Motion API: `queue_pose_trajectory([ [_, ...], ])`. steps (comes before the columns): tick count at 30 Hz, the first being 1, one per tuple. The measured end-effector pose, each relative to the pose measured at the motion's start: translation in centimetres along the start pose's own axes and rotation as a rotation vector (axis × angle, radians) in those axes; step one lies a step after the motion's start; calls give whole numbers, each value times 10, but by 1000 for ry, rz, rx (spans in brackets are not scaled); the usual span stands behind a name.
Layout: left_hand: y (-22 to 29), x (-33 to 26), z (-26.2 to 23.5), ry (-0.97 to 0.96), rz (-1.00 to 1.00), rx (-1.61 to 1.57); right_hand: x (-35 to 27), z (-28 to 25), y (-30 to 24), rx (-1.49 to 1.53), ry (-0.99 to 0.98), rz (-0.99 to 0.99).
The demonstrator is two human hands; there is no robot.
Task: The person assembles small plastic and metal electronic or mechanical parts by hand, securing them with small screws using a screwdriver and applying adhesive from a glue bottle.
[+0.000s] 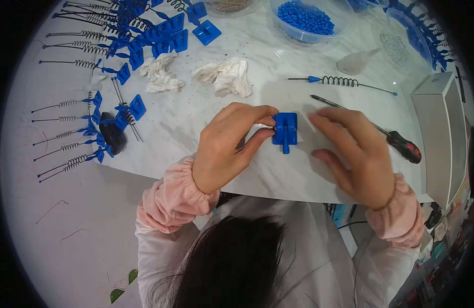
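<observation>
**Small blue bracket pinned at the table's near edge**

The left hand (224,146) is curled, thumb and forefinger pinched on a thin pale pin or tube at the left side of the blue plastic bracket (285,129), apparently feeding it in sideways. The bracket lies flat on the white marble-patterned tabletop (257,174), close to the person's body, probably so the fingers can work it from directly above. The right hand (357,154) hovers just right of the bracket, fingers loosely spread and holding nothing; whether a fingertip touches the part I cannot tell.

A red-and-black-handled screwdriver (401,145) lies behind that hand, shaft pointing up-left, handy for a grab. Further back lies one spring-wrapped rod with a blue tip (339,81). Finished-looking rods with blue ends (72,136) are fanned out in a row along the left edge, out of the way. Two crumpled tissues (224,76) lie mid-table, and a clear tub of blue beads (305,18) stands at the far side.
</observation>
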State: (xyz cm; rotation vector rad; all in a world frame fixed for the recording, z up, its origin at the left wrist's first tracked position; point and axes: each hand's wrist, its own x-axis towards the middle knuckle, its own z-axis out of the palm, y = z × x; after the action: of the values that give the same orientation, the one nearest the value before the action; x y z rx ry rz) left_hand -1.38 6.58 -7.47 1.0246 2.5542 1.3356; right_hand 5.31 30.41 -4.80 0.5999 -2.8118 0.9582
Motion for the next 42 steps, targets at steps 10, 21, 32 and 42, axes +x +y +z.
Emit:
queue_pose_trajectory([
  [10,-7,-2,7,21,30,-42,14,35,4,51,23,-20],
  [21,0,1,5,-53,82,20,8,33,14,197,113,73],
  [32,-5,1,7,-103,125,85,12,38,19,303,119,38],
  [42,-4,2,8,-98,118,72,11,34,19,302,85,46],
])
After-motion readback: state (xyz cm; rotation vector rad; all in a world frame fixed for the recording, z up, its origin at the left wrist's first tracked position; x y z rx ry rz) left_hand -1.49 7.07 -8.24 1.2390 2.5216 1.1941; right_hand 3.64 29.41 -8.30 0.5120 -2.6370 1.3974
